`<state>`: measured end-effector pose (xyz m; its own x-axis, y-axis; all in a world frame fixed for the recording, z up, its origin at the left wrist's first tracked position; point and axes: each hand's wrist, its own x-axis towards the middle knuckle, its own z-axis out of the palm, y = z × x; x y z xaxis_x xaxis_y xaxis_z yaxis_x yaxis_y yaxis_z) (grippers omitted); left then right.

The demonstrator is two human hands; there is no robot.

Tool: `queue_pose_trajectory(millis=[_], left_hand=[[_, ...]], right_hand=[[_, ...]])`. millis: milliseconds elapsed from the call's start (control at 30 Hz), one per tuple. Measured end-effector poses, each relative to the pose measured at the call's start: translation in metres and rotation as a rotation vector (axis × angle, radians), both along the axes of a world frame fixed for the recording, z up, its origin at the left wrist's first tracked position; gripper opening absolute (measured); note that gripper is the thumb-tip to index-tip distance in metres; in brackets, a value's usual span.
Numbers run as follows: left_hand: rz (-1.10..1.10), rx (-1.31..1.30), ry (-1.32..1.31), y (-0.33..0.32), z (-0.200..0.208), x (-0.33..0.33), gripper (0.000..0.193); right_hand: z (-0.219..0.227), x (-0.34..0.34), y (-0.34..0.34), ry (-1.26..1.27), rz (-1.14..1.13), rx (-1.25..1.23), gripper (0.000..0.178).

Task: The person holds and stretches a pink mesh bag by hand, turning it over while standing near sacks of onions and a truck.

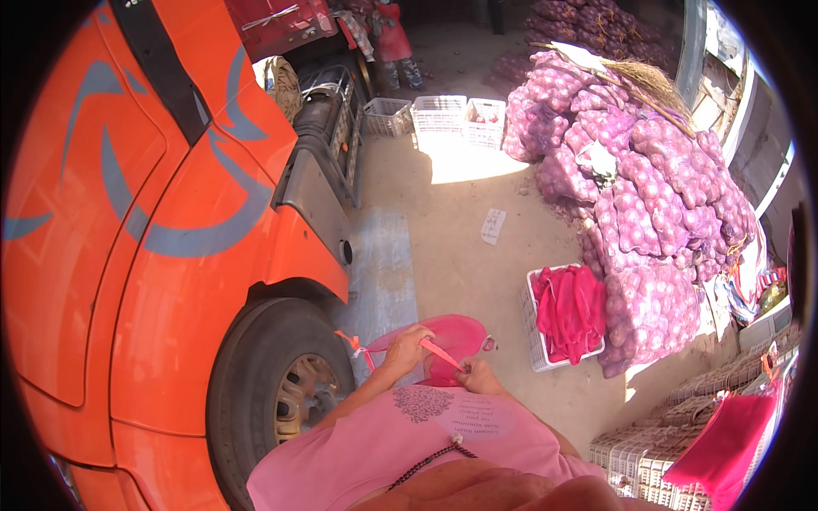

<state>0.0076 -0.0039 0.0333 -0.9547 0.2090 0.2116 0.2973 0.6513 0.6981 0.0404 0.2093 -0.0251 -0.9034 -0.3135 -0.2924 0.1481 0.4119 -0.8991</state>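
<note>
In front of my body, my left hand point(407, 349) is closed around one end of a pink-orange strap point(441, 353). My right hand point(480, 376) pinches the other end, lower and to the right, so the strap runs straight between them. Behind and below the hands spreads a pink mesh bag point(460, 330), partly hidden by my hands and shirt. A small purplish onion point(489, 344) shows at the bag's right edge. Left of my left wrist, an orange and white tie point(351, 342) sticks out by the truck wheel.
An orange truck point(170, 281) with a big wheel point(290, 375) stands close on the left. To the right are a white crate point(543, 358) of red mesh bags point(569, 311) and piled onion sacks point(639, 196). Stacked crates point(652, 451) stand at lower right. Another person point(394, 43) is far back.
</note>
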Motion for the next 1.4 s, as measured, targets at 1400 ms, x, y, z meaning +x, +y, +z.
queue_pose_trajectory(millis=[1400], left_hand=[[0.531, -0.317, -0.379, -0.074, -0.088, 0.027, 0.017]], right_hand=[[0.035, -0.023, 0.094, -0.175, -0.788, -1.002, 0.017]])
